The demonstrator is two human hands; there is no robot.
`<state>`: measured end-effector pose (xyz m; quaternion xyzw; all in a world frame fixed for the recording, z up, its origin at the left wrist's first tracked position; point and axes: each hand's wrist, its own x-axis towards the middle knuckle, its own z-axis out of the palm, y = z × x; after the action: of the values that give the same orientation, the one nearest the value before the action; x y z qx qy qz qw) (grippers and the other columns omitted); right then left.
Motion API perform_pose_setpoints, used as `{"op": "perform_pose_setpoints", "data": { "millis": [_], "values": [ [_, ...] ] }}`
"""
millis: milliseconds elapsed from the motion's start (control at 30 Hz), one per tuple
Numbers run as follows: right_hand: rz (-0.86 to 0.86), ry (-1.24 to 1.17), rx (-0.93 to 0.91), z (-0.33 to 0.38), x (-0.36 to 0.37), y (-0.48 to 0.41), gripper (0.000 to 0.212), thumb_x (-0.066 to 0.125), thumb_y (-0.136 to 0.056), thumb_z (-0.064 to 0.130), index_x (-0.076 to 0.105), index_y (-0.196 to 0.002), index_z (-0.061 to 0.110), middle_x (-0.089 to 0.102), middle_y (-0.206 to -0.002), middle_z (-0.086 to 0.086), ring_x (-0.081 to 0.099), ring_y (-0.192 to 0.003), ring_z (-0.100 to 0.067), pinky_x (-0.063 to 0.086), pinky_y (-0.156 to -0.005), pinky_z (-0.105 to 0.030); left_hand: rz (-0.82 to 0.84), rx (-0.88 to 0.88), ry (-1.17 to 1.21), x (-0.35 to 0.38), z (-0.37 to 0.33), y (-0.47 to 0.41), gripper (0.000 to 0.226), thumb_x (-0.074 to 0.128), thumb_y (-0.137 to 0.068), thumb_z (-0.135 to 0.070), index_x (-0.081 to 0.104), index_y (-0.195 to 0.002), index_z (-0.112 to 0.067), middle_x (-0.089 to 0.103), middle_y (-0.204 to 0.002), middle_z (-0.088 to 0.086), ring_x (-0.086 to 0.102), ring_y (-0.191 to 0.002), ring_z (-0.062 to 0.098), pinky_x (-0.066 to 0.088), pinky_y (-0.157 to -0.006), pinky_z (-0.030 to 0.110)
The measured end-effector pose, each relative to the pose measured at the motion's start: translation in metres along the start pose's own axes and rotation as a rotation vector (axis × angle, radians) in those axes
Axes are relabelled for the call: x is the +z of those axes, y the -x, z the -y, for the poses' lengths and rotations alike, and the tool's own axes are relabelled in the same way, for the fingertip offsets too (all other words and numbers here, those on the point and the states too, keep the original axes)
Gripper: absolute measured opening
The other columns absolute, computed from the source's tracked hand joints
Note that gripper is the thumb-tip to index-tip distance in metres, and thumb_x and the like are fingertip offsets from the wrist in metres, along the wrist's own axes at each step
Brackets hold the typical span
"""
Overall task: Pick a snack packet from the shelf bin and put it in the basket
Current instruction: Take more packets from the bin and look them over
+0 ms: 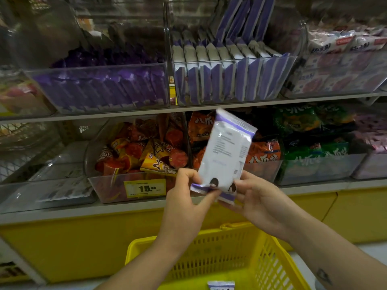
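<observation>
A white and purple snack packet (pixel 226 151) stands upright in the air in front of the lower shelf, its printed back facing me. My left hand (pixel 186 197) pinches its bottom edge from the left, and my right hand (pixel 253 197) holds the same edge from the right. Directly below my arms sits the yellow plastic basket (pixel 263 266), with another white and purple packet (pixel 221 285) lying inside at the bottom edge of the view. On the upper shelf, a clear bin (pixel 230 80) is filled with rows of the same packets.
Left of that bin, another clear bin holds purple packets (pixel 104 86); pink and white packs (pixel 343 65) fill the bin to its right. The lower shelf has bins of orange cone snacks (pixel 142 153), orange bags (pixel 263 151) and green bags (pixel 310 139). A yellow price tag (pixel 144 188) reads 15.
</observation>
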<state>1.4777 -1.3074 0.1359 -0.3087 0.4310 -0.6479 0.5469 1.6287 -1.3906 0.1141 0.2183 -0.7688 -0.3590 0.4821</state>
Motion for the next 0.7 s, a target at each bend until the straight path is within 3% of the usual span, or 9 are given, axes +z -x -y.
{"op": "perform_pose_setpoints", "data": {
  "millis": [67,167,267,367,433,533,633,700],
  "values": [
    [-0.060,0.147,-0.071,0.002,0.000,0.000,0.045,0.064,-0.078,0.021,0.058,-0.121,0.012,0.071,-0.115,-0.009,0.069,-0.101,-0.021,0.057,-0.081,-0.033,0.041,-0.097,0.053,-0.001,0.003,-0.004,0.039,0.077,-0.080,-0.021,0.041,-0.081,-0.035,0.063,-0.096,-0.023,0.061,-0.086,-0.003,0.051,-0.066,0.020],
    [-0.136,0.265,-0.142,0.003,0.000,0.001,0.053,0.072,-0.069,0.031,0.057,-0.116,0.014,0.073,-0.109,-0.006,0.071,-0.100,-0.020,0.058,-0.076,-0.027,0.096,-0.189,0.097,-0.001,0.006,-0.007,0.029,0.076,-0.081,-0.022,0.052,-0.096,-0.028,0.061,-0.112,-0.015,0.061,-0.103,0.003,0.055,-0.084,0.030],
    [-0.154,0.368,-0.172,0.000,0.001,0.003,0.062,0.077,-0.061,0.039,0.055,-0.113,0.016,0.074,-0.105,-0.001,0.071,-0.098,-0.019,0.058,-0.079,-0.030,0.156,-0.230,0.164,0.002,0.004,-0.006,0.034,0.073,-0.084,-0.023,0.054,-0.109,-0.037,0.067,-0.109,-0.017,0.065,-0.102,0.003,0.056,-0.081,0.024],
    [-0.096,0.404,-0.176,-0.003,0.002,0.005,0.056,0.078,-0.067,0.039,0.054,-0.115,0.021,0.072,-0.108,0.002,0.070,-0.101,-0.020,0.059,-0.081,-0.034,0.208,-0.290,0.273,0.003,0.002,-0.005,0.035,0.070,-0.087,-0.023,0.055,-0.114,-0.038,0.066,-0.109,-0.024,0.067,-0.103,0.006,0.057,-0.082,0.028],
    [-0.076,0.421,-0.178,-0.005,0.004,0.005,0.046,0.074,-0.075,0.039,0.055,-0.113,0.021,0.072,-0.107,-0.001,0.070,-0.099,-0.024,0.059,-0.083,-0.042,0.225,-0.307,0.309,0.004,0.002,-0.006,0.040,0.070,-0.084,-0.025,0.054,-0.118,-0.037,0.067,-0.110,-0.023,0.067,-0.103,0.008,0.057,-0.084,0.030],
    [-0.067,0.416,-0.178,-0.005,0.007,0.006,0.042,0.072,-0.081,0.036,0.053,-0.110,0.013,0.070,-0.104,-0.012,0.069,-0.091,-0.031,0.058,-0.082,-0.049,0.259,-0.321,0.331,0.004,0.003,-0.007,0.050,0.070,-0.073,-0.031,0.051,-0.117,-0.042,0.068,-0.105,-0.024,0.069,-0.099,0.006,0.056,-0.076,0.021],
    [-0.023,0.453,-0.166,-0.005,0.010,0.008,0.048,0.069,-0.077,0.034,0.050,-0.111,0.006,0.070,-0.104,-0.011,0.071,-0.090,-0.026,0.060,-0.075,-0.038,0.299,-0.326,0.288,0.001,0.005,-0.008,0.056,0.070,-0.062,-0.038,0.051,-0.114,-0.047,0.069,-0.103,-0.024,0.070,-0.094,0.004,0.055,-0.072,0.018],
    [-0.004,0.470,-0.158,-0.005,0.011,0.009,0.050,0.069,-0.077,0.034,0.050,-0.112,0.004,0.071,-0.105,-0.009,0.071,-0.091,-0.026,0.059,-0.074,-0.036,0.286,-0.323,0.245,-0.001,0.007,-0.011,0.052,0.068,-0.064,-0.033,0.052,-0.112,-0.048,0.071,-0.099,-0.022,0.071,-0.088,0.004,0.055,-0.068,0.018]
  ]
}}
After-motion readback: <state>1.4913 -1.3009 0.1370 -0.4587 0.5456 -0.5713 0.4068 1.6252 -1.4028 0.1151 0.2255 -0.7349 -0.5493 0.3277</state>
